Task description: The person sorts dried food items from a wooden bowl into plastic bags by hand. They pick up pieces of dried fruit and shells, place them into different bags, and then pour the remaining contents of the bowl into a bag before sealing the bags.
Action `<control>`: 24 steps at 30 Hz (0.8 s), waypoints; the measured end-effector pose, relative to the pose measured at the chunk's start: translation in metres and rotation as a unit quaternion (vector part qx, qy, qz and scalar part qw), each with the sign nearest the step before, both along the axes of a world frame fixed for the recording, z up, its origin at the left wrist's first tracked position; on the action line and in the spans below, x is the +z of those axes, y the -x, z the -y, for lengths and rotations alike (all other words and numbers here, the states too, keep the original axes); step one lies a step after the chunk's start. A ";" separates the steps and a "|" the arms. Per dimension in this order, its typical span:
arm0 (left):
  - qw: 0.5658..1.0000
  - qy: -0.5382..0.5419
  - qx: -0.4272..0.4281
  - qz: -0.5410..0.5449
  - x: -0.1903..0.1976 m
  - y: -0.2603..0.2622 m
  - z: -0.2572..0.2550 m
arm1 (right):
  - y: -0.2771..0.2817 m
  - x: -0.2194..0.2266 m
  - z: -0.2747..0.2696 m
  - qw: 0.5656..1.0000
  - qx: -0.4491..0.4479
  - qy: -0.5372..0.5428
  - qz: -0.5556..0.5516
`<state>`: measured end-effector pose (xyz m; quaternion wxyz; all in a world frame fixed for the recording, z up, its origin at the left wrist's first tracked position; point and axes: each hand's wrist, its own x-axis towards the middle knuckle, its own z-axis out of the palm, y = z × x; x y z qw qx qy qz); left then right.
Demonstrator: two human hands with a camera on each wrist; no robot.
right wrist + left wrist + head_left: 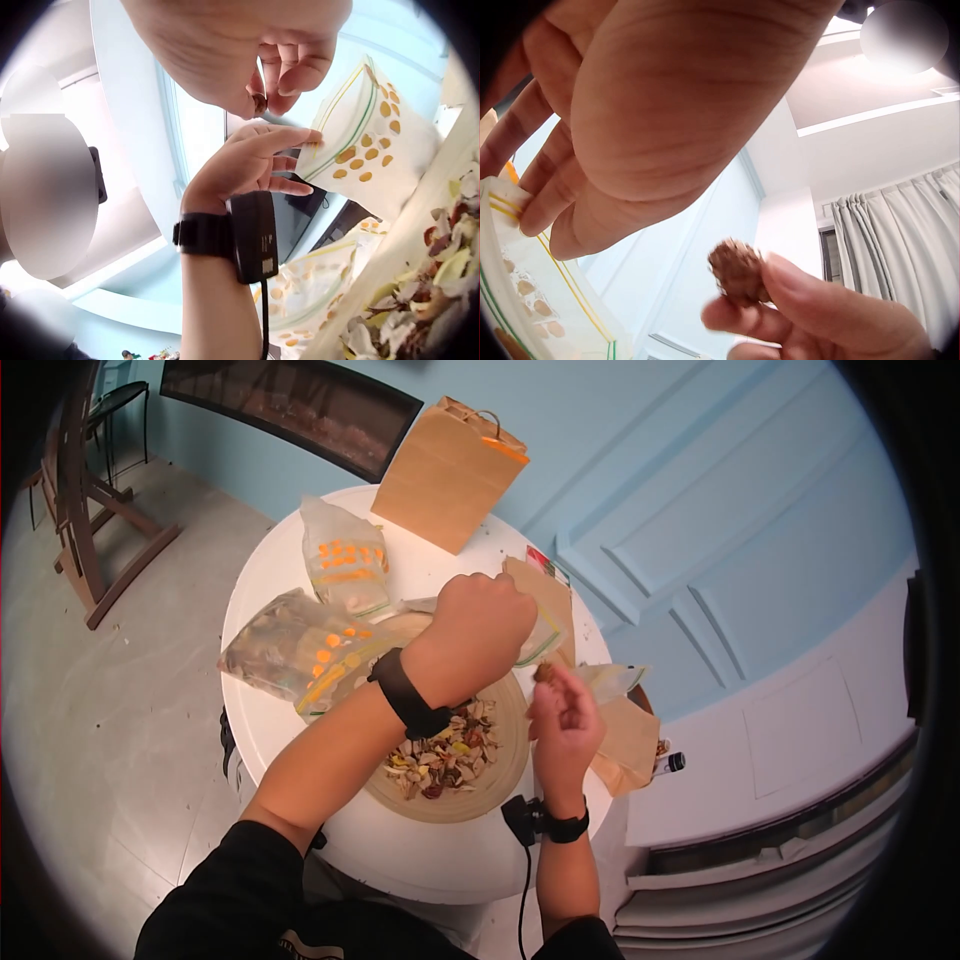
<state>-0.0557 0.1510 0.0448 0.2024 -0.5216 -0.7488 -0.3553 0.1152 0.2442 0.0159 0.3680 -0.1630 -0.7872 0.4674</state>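
My left hand (480,625) reaches over the far side of a round wooden tray (516,755). Its fingers pinch the top edge of a clear zip bag (360,139) printed with orange-brown spots. The left wrist view shows the bag's yellow and green seal lines close to those fingers. Lower and to the right, my right hand (568,740) pinches a small brown, scaly piece like a little pine cone (737,271) between thumb and fingers. Dried petals and flakes (450,760) lie in a heap on the tray, partly covered by my left forearm in the head view.
Two more spotted zip bags (350,565) lie at the left of the round white table (400,850). A tall brown paper bag (450,480) stands at the back. At the right edge are a crumpled paper bag (626,745) and a black-capped bottle (672,763). A cable (525,900) hangs from the right wrist.
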 end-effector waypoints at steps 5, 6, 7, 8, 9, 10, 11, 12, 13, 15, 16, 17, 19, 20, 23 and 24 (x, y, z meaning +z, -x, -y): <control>1.000 -0.020 -0.004 -0.005 -0.003 0.000 0.001 | 0.036 0.008 -0.020 0.979 -0.079 -0.186 0.005; 1.000 -0.026 -0.004 -0.008 -0.004 0.001 0.001 | 0.041 0.006 -0.020 0.969 -0.094 -0.228 0.002; 0.999 -0.033 0.000 -0.011 -0.005 0.001 0.000 | 0.038 0.005 -0.013 0.964 -0.072 -0.257 0.026; 0.999 -0.040 0.007 -0.012 -0.005 0.003 0.000 | 0.030 0.003 -0.003 0.956 -0.047 -0.285 0.051; 0.999 -0.037 0.006 -0.007 -0.005 0.003 0.000 | 0.023 -0.001 0.005 0.947 -0.023 -0.312 0.077; 0.999 -0.033 0.003 -0.002 -0.003 0.003 0.000 | 0.021 -0.007 0.007 0.935 0.042 -0.325 0.137; 1.000 -0.030 0.000 0.003 -0.002 0.003 0.000 | 0.020 -0.014 0.009 0.916 0.105 -0.336 0.195; 1.000 -0.021 -0.002 0.006 -0.001 0.003 0.001 | 0.019 -0.020 0.010 0.890 0.165 -0.343 0.251; 1.000 -0.012 -0.005 0.009 0.000 0.002 0.001 | 0.019 -0.026 0.011 0.880 0.173 -0.352 0.267; 1.000 -0.011 -0.011 0.014 0.000 0.002 0.001 | 0.021 -0.034 0.013 0.859 0.191 -0.373 0.295; 1.000 -0.017 -0.014 0.017 -0.001 0.002 0.000 | 0.021 -0.034 0.013 0.857 0.189 -0.367 0.310; 0.999 -0.024 -0.016 0.020 -0.002 0.002 0.001 | 0.021 -0.031 0.012 0.854 0.187 -0.361 0.325; 1.000 -0.007 -0.013 0.020 0.001 0.002 0.002 | 0.022 -0.028 0.011 0.849 0.187 -0.349 0.349; 1.000 0.001 -0.012 0.019 0.002 0.002 0.003 | 0.023 -0.028 0.010 0.848 0.189 -0.343 0.357; 1.000 0.007 -0.010 0.023 0.001 0.002 0.001 | 0.023 -0.029 0.008 0.857 0.192 -0.320 0.356; 1.000 0.002 -0.009 0.020 0.001 0.002 0.002 | 0.023 -0.030 0.007 0.862 0.192 -0.310 0.351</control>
